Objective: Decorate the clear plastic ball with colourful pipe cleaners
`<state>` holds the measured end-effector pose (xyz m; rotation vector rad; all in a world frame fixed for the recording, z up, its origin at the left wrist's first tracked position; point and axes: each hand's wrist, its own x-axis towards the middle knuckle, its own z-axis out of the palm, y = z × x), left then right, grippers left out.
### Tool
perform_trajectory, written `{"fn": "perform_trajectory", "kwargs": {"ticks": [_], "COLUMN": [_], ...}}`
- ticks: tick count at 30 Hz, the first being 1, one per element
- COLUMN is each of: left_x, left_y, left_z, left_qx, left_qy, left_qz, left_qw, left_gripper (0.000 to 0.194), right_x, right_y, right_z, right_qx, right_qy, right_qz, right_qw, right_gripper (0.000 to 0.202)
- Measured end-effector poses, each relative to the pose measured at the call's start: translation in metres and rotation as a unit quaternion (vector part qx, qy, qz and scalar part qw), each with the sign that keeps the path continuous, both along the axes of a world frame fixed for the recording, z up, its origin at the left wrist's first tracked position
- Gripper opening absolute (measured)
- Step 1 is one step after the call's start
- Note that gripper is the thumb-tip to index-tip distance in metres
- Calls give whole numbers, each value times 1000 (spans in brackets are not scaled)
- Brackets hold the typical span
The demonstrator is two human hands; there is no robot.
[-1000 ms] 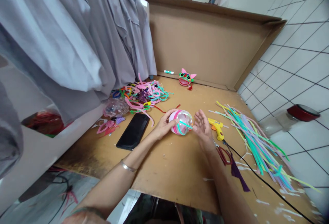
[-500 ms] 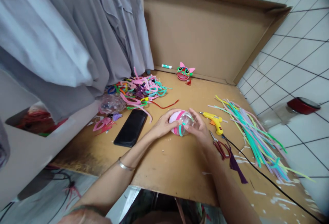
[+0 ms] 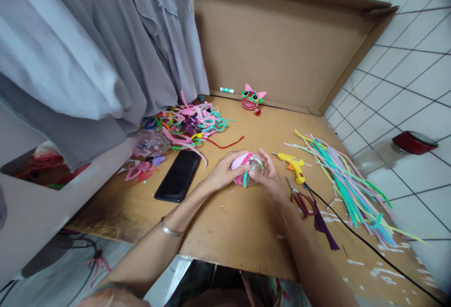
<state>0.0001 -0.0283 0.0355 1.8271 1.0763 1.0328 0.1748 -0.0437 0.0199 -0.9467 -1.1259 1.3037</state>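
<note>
A clear round ball, partly wrapped in pale lilac and bright pink fuzzy stems with a short turquoise piece, is held just above or on the brown table. My left hand grips its wrapped left side, thumb on the pink band. On the right, my right hand holds the clear side, its thumb near the turquoise piece and its fingers curved behind the ball. The ball's underside is hidden.
Right of my hands lie a yellow glue gun, red-handled scissors, a purple tassel and pastel stems. Leftward are a black phone and tangled stems. A decorated face stands by the cardboard.
The turquoise piece on the ball sits slightly further left, and my right thumb has shifted a little. The whole view has moved slightly.
</note>
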Motion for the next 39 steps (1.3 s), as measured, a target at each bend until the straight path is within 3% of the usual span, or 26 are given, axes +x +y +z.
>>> {"fn": "perform_trajectory", "kwargs": {"ticks": [8, 15, 23, 39], "left_x": [-2, -5, -7, -1], "left_y": [-2, -3, 0, -5], "left_z": [4, 7, -1, 6], "left_qx": [6, -15, 3, 3], "left_qy": [17, 47, 35, 73], "left_qz": [-18, -58, -58, -28], "left_qw": [1000, 997, 998, 997], "left_gripper": [59, 96, 83, 87], "right_x": [-7, -9, -9, -6], "right_y": [-4, -6, -6, -8], "right_z": [5, 9, 9, 11], "right_qx": [-31, -48, -54, -51], "right_qy": [27, 46, 51, 36], "right_qz": [-43, -54, -53, -25], "right_qw": [998, 996, 996, 998], "right_gripper": [83, 82, 82, 91]}}
